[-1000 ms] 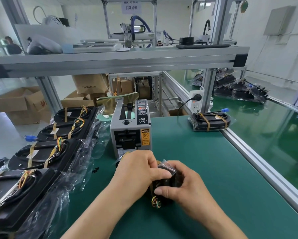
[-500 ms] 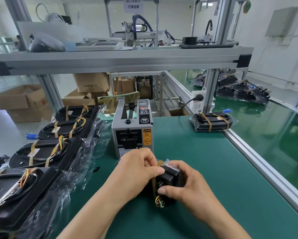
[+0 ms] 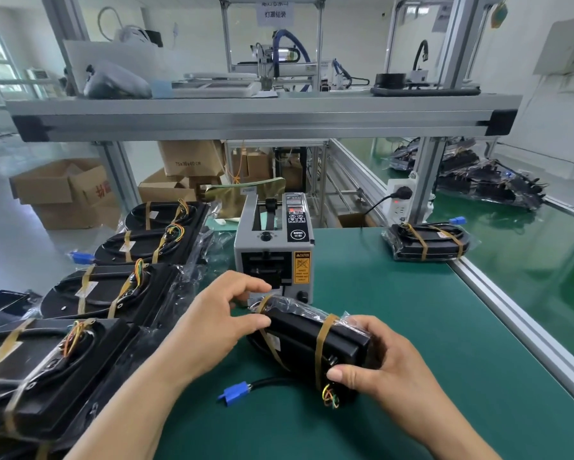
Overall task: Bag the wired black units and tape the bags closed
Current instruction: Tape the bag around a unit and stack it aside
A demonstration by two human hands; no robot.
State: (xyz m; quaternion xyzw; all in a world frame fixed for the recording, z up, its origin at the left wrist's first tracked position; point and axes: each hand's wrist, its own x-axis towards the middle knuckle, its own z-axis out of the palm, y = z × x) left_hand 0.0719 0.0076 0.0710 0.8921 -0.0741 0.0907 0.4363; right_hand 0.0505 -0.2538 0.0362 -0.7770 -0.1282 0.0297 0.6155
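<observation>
— Stock sits at the left edge of the frame: the waiting units [image 3: 113,293], wires taped down, lie on loose plastic. What has changed in the middle?

— Half a second ago we held the bagged unit [image 3: 312,340] end-on to us, pinched between both hands. Now it lies lengthwise across the lower centre, low over the green mat [image 3: 411,310], with 2 tape bands around it. Its blue plug [image 3: 234,393] has come into sight at its lower left.

— And our left hand [image 3: 219,323]?

— It has let go. The fingers are loose and apart, with only the thumb resting on the bag's left end. The fingertips are close to the mouth of the tape dispenser [image 3: 275,254]. Whether a strip is between them we cannot tell.

— Our right hand [image 3: 388,370]?

— Curled around the bag's right end, thumb on the near tape band.

— Meaning?

— We judge this bag nearly sealed. Perhaps 1 more strip, then it can join the finished pack [image 3: 428,242] at upper right.
</observation>
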